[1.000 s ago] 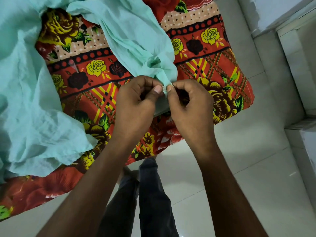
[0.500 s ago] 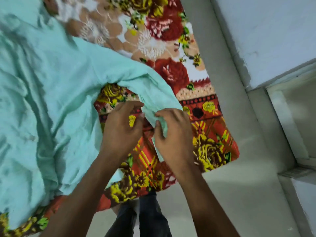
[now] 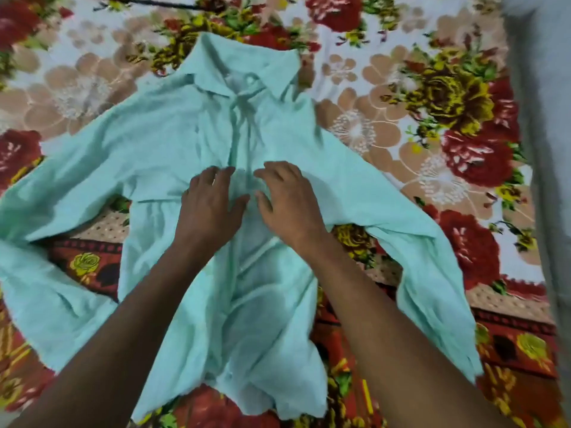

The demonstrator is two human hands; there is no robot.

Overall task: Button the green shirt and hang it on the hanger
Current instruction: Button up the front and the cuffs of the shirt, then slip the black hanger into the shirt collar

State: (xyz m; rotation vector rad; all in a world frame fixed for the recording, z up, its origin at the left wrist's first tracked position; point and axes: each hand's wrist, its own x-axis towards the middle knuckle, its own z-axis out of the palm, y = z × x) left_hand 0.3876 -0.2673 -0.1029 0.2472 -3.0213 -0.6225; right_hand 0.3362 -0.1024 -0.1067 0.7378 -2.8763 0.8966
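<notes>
Lying flat in the middle of the frame, the green shirt (image 3: 173,140) is face up on the flowery bedspread (image 3: 432,97). Its collar (image 3: 247,66) points to the top of the frame, and its two sleeves spread out to the left and right edges. The front strip runs down the middle, but the picture is too blurry to tell which buttons are done.

The left hand (image 3: 210,208) and the right hand (image 3: 290,202) rest side by side on the chest of the shirt, just apart, one on each side of the front strip. The fingers (image 3: 222,174) of both hands are spread and a little curled. They lie on top of the cloth and pinch nothing. The strip shows in the gap between the two hands, and the shirt goes on under both palms.

What could go wrong? The cloth looks thin and slippy, so it could bunch up if the hands push sideways. Then a button might go in the wrong hole and the front would sit crooked. The bottom of the shirt is wrinkled near the lower edge of the frame, and that may hide a button. No hanger can be seen anywhere.
</notes>
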